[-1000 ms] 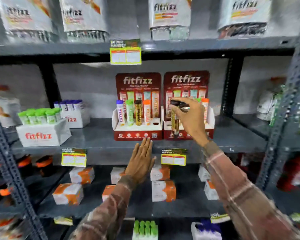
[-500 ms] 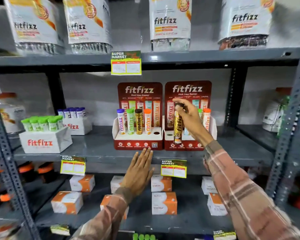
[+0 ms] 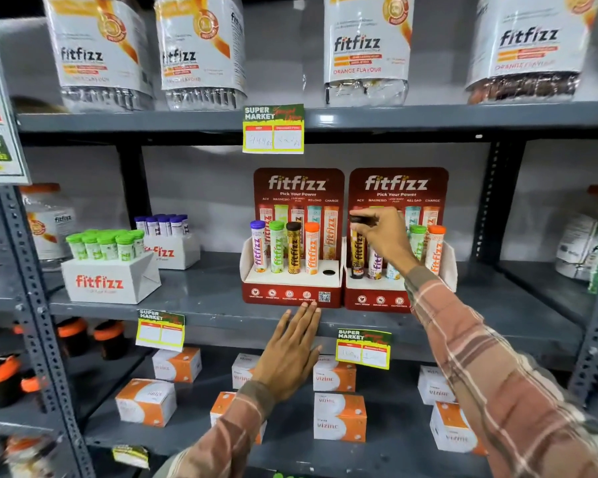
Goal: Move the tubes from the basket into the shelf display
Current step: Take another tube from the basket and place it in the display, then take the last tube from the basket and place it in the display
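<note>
Reaching up from the bottom of the frame, the left hand [image 3: 288, 350] lies flat with fingers spread and empty, its fingertips touching the front of the left display stand [image 3: 292, 294] at mid-frame. Just right of centre, the right hand [image 3: 384, 236] pinches the dark cap of a gold tube [image 3: 357, 251], which stands upright in the leftmost slot of the right display stand [image 3: 377, 300] beside other tubes.
</note>
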